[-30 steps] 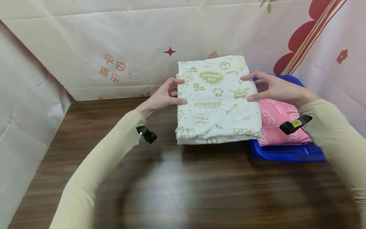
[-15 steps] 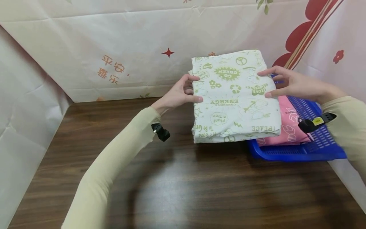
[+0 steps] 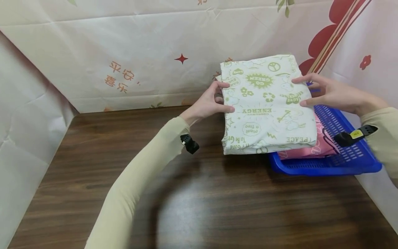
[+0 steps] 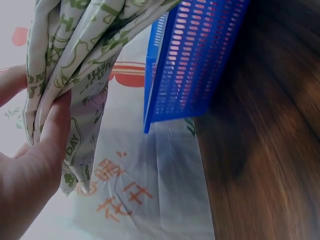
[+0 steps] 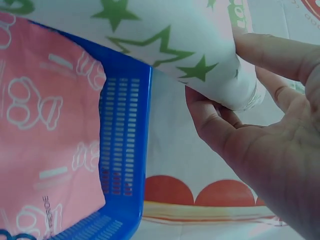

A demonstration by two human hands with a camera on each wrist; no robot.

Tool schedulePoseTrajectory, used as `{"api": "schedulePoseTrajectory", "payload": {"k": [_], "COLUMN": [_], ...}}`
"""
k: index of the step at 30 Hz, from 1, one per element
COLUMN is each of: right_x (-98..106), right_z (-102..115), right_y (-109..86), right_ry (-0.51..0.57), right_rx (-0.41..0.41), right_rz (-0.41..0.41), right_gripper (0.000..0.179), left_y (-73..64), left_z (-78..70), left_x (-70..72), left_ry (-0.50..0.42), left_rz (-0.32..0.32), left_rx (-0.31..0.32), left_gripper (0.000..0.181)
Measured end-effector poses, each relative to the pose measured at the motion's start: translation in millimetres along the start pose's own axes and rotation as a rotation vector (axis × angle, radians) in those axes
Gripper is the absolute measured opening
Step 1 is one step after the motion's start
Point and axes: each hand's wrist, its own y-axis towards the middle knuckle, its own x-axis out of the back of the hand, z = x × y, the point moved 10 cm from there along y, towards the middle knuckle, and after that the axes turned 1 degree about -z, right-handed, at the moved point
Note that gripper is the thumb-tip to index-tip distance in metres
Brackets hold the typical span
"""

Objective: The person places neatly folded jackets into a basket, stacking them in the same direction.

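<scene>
A folded white cloth with green print (image 3: 267,128) is held up, partly over the blue basket, in the head view. My left hand (image 3: 209,103) grips its left edge between thumb and fingers. On the opposite edge, my right hand (image 3: 337,95) pinches the cloth the same way. Several fabric layers bunch between the left fingers (image 4: 55,120) in the left wrist view. Below the raised cloth, a folded pink cloth with white line drawings (image 5: 55,120) lies inside the blue plastic basket (image 3: 326,171). The white cloth hides part of the pink one and the basket's left side.
The basket stands at the right of a dark wooden table (image 3: 199,207), near its right edge. A pale printed sheet (image 3: 149,52) hangs behind the table and along its sides. Each sleeve bears a black wrist strap.
Both hands have carried the folded white cloth rightward, further over the basket. More of the basket's right side shows, and less of the pink cloth.
</scene>
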Motion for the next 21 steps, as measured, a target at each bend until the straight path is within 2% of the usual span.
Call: {"api": "schedulePoseTrajectory", "payload": {"k": [12,17,21], "right_x": [21,26,33], "right_z": [-28,-41,-51], "right_y": [-6.4,-13.1,-18.9], "right_ry": [-0.067,-0.079,-0.089], "right_rx": [-0.006,-0.032,-0.061], "right_rz": [-0.075,-0.083,-0.099], "right_gripper": [0.075,0.076,0.078], "left_y": [17.0,24.7,30.5], "left_z": [4.2,6.1,5.6], "left_x": [-37.2,-54.8,-67.6], "left_ry": [0.025,0.064,0.057], "left_rz": [0.031,0.035,0.043], "left_rx": [-0.009,-0.013,-0.032], "left_gripper": [0.077,0.079,0.081]}}
